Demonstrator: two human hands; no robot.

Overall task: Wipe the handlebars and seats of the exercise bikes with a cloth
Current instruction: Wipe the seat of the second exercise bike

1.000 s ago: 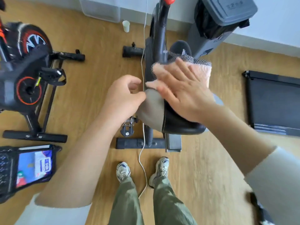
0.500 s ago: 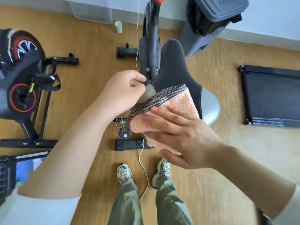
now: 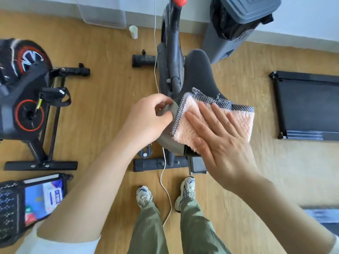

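A black and grey bike seat sits right below me on the dark exercise bike. A pink fluffy cloth with a checked border lies across the wide rear part of the seat. My right hand presses flat on the cloth, fingers spread and pointing up-left. My left hand pinches the grey left edge of the seat. The bike's handlebars are out of view beyond the red knob.
A second bike with a red-rimmed wheel stands at the left. A grey bin leans by the wall, a black treadmill lies at the right, a bag at lower left. A white cable runs between my shoes.
My right hand dragged the cloth from the seat's nose back toward the rear, then shifted it right and flattened on it. The left hand kept its hold on the seat edge.
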